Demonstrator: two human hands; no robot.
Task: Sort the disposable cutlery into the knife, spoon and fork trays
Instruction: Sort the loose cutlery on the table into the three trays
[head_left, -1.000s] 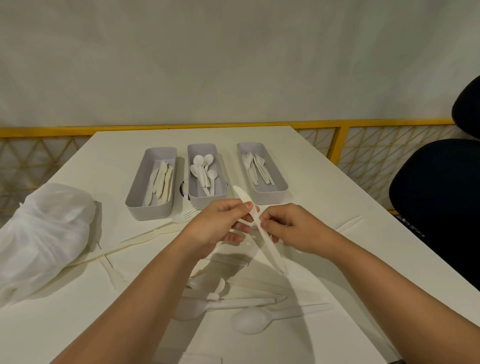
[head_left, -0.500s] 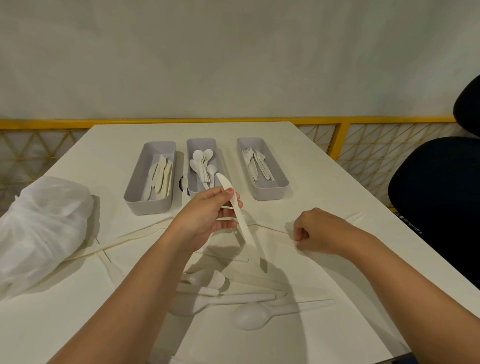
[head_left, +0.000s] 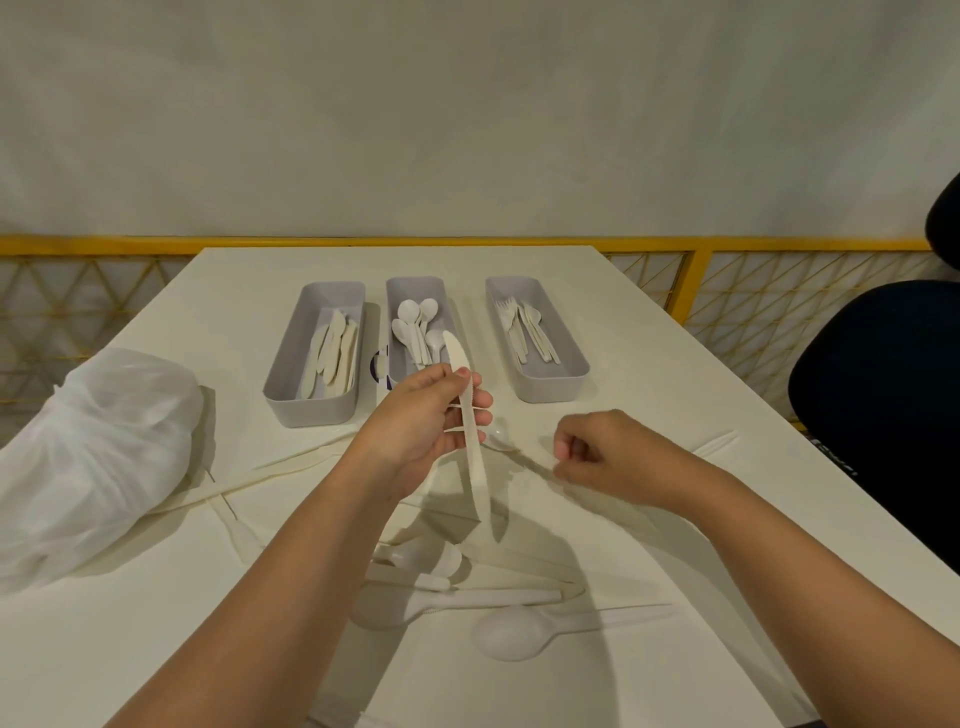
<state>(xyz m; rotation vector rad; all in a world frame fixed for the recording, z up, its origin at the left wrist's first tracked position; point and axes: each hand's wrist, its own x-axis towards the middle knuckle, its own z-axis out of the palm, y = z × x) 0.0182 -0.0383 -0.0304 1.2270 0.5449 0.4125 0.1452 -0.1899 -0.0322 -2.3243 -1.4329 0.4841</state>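
My left hand (head_left: 426, 421) grips a white plastic knife (head_left: 470, 426) above the table, its blade pointing up toward the trays. My right hand (head_left: 602, 452) hovers to the right with fingers curled, holding nothing I can see. Three grey trays stand side by side at the back: the knife tray (head_left: 291, 358) on the left, the spoon tray (head_left: 415, 291) in the middle, the fork tray (head_left: 566, 353) on the right. Loose white spoons (head_left: 511, 631) and other cutlery (head_left: 467, 597) lie on the table below my hands.
A crumpled white plastic bag (head_left: 88, 457) sits at the left edge of the white table (head_left: 649, 395). Thin empty wrappers (head_left: 291, 462) lie in front of the trays. A dark chair (head_left: 878, 395) stands to the right, a yellow railing (head_left: 696, 275) behind.
My right hand let go of the knife and drew back to the right. My left hand kept the knife and lifted it slightly toward the trays.
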